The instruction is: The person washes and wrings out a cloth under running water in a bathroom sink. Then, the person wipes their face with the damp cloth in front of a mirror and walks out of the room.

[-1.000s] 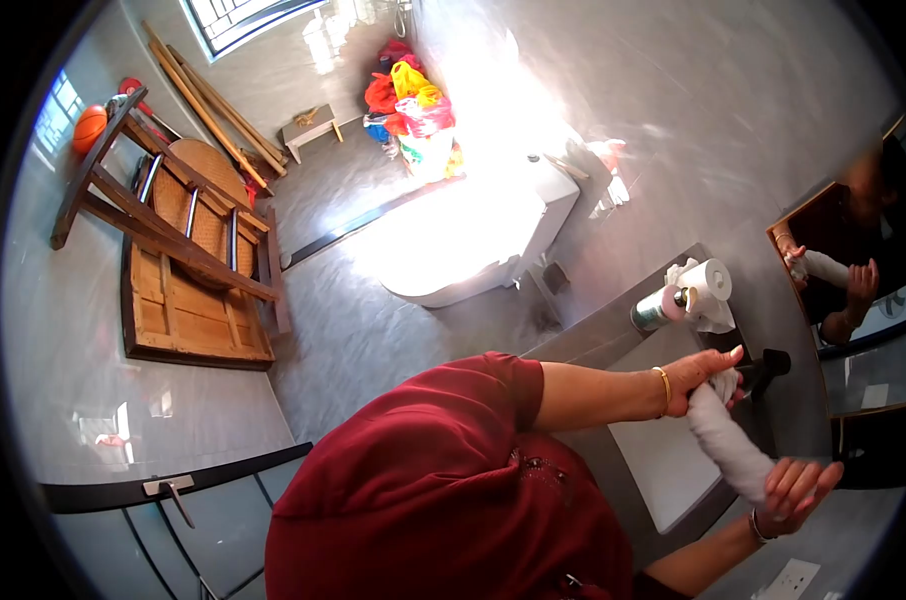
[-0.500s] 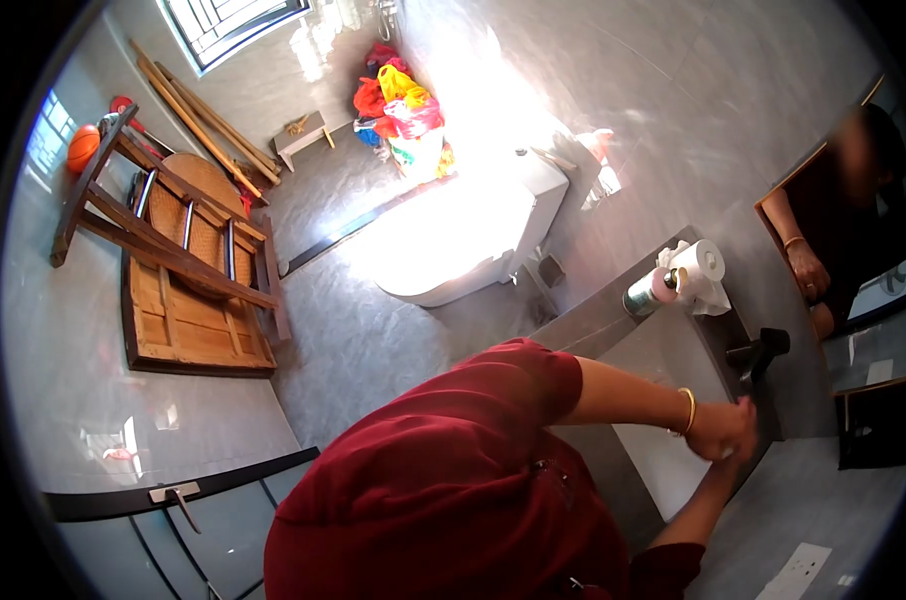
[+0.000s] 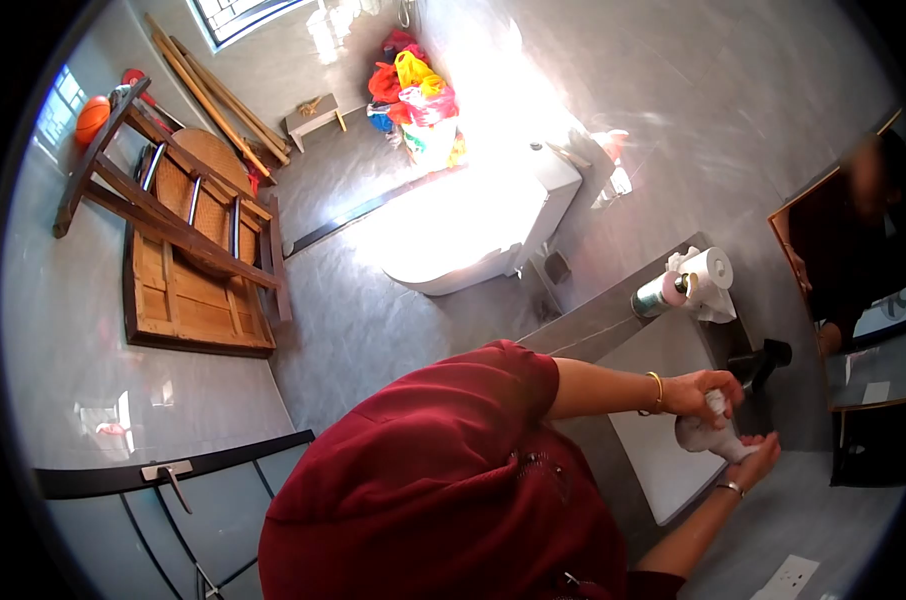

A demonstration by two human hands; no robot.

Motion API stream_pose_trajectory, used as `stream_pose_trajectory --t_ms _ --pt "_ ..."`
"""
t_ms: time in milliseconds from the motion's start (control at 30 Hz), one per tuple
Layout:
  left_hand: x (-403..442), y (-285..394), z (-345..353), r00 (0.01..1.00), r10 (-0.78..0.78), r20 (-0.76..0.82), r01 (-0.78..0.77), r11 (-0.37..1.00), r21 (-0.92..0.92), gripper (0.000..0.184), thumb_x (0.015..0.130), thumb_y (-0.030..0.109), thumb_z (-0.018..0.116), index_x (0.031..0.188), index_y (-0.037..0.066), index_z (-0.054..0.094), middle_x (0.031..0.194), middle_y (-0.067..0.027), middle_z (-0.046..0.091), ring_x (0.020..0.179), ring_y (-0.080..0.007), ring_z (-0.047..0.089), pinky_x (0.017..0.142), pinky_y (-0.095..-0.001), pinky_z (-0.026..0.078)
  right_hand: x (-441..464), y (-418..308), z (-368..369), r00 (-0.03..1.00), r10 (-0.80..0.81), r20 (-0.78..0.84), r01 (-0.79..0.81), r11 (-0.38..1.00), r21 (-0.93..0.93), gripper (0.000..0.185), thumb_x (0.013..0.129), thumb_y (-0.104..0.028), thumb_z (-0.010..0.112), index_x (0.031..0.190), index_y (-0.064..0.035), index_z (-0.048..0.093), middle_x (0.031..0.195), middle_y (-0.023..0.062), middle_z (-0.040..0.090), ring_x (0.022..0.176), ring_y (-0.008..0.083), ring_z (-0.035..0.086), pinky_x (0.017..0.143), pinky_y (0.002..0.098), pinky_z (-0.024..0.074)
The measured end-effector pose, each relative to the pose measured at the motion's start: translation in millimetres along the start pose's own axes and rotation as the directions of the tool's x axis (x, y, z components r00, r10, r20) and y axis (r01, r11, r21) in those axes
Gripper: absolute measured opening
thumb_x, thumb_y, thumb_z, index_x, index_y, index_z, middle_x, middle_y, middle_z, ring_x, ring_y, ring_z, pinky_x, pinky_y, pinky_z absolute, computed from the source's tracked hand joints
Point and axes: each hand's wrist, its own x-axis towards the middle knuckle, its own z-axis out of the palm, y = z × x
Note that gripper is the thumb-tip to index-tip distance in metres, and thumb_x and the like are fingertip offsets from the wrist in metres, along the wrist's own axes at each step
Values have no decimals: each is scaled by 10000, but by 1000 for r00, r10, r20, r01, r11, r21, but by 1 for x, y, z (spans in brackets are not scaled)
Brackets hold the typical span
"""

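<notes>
Now, white cloth (image 3: 705, 438) between both hands (image 3: 695, 393).

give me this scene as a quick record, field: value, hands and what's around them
left hand: holding bunched white cloth, gold bangle on wrist
right hand: holding the cloth's other end, silver-coloured band on wrist
nearest fixtures: white basin, black tap
beside basin: bottle, paper roll
behind: white toilet, colourful pile
far wall: upturned wooden furniture, orange ball
</notes>
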Motion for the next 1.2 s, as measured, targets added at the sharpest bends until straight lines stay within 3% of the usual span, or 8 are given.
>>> stream_pose_trajectory --t_ms 300,400,500,700,733,800,833,1200 --pt "-5 -72 4 866 -445 226 120 625 771 584 586 311 785 1036 -1 584 932 -159 627 926 -258 605 759 -322 496 -68 -99 47 819 -487 303 505 863 22 138 903 -111 454 961 13 451 598 18 385 522 104 371 558 260 412" --pt "-22 -34 17 755 -652 64 531 667 523 487 630 336 764 935 9 569 898 -166 623 933 -283 597 775 -363 482 -108 -106 69 575 -550 605 661 749 54 143 878 -94 467 986 -1 461 665 45 456 555 119 421 563 267 408" --pt "-9 -89 8 955 -232 187 158 927 341 406 624 273 754 866 18 551 892 -157 623 937 -268 587 778 -357 473 -142 -117 88 31 -571 820 996 90 25 120 822 -104 528 921 -39 507 753 95 554 641 233 550 606 327 445" --pt "9 -76 -36 922 372 111 -376 787 488 423 612 352 768 751 28 535 751 -120 586 662 -261 583 620 -341 487 -209 -128 125 -286 -238 928 871 339 356 154 711 -98 663 795 -68 538 640 79 533 583 258 535 549 359 418" --pt "12 -48 -28 986 46 -160 -26 992 125 438 624 393 762 726 37 528 708 -113 570 622 -252 574 583 -344 478 -216 -130 126 -324 -176 930 854 368 367 180 694 -99 677 801 -75 535 629 77 534 571 258 534 544 356 413" --pt "19 9 -9 682 -713 -165 406 557 -725 481 650 474 751 676 56 513 621 -98 539 544 -233 555 508 -348 459 -225 -134 129 -382 -98 919 823 417 386 188 678 -98 687 785 -77 535 593 72 505 543 253 518 529 356 404" --pt "20 24 -11 705 -696 -139 443 585 -679 494 655 496 737 666 60 505 609 -97 531 526 -224 545 491 -346 450 -228 -134 129 -411 -58 910 807 440 393 192 669 -98 692 777 -78 535 574 69 491 529 250 511 521 357 400" --pt "32 27 -31 901 -430 63 267 434 -860 148 714 -67 553 764 60 497 732 -95 554 691 -234 596 621 -363 525 -173 -157 76 91 -602 793 769 549 328 239 885 -264 499 783 -48 509 560 43 430 514 151 452 560 341 424"
